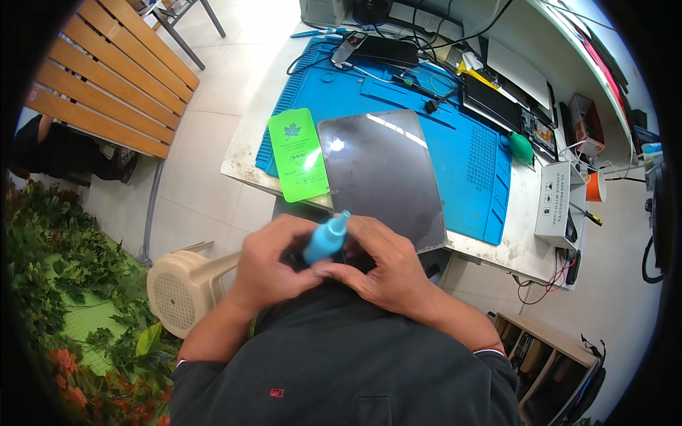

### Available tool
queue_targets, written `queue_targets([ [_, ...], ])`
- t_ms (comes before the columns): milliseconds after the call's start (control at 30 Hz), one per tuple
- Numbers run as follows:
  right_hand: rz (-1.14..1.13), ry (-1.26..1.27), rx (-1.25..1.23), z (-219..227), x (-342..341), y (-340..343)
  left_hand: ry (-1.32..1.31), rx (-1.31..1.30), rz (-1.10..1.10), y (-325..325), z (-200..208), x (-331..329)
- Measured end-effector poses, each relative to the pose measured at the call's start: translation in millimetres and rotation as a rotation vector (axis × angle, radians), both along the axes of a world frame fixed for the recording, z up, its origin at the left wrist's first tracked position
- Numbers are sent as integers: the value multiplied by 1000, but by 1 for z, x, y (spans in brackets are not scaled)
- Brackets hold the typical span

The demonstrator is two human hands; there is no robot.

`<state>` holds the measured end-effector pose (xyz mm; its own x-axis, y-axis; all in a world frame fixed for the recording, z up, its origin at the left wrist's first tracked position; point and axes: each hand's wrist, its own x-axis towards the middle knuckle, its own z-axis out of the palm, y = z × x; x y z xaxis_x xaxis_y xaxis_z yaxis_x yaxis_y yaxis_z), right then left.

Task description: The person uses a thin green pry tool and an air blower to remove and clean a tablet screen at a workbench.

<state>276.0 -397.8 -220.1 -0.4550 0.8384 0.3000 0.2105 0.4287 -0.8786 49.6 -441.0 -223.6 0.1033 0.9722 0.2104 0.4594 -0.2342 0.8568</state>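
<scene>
A blue bottle (325, 243) is held in front of the torso, just beyond the near edge of the worktable (249, 165), enclosed between the left hand (277, 259) and the right hand (380, 263). Both hands are closed about it, thumbs meeting near its base; the exact fingertip contact is hidden. Its long axis is tilted, nozzle directed up and slightly right, toward a dark glass panel (383, 177), to which the right hand is nearer. The panel is laid lengthwise away from the torso, partly on a blue mat (462, 163). Printed lettering and a leaf emblem are noted on a green sheet (302, 177), and dark print with symbols on a white box (556, 188). No label is discerned on the bottle.
</scene>
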Motion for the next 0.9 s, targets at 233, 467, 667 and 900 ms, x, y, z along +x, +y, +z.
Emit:
queue_targets([
  [233,162,-189,-494,13,83,-26,168,-108,148,-5,-11,-36],
  [467,37,445,-1074,-58,95,-49,174,-224,160,-2,-6,-34],
  [667,229,774,-1317,-70,84,-29,245,-219,146,0,-3,-33],
  [900,173,806,-1354,-68,84,-29,298,-178,131,-1,-1,-33],
])
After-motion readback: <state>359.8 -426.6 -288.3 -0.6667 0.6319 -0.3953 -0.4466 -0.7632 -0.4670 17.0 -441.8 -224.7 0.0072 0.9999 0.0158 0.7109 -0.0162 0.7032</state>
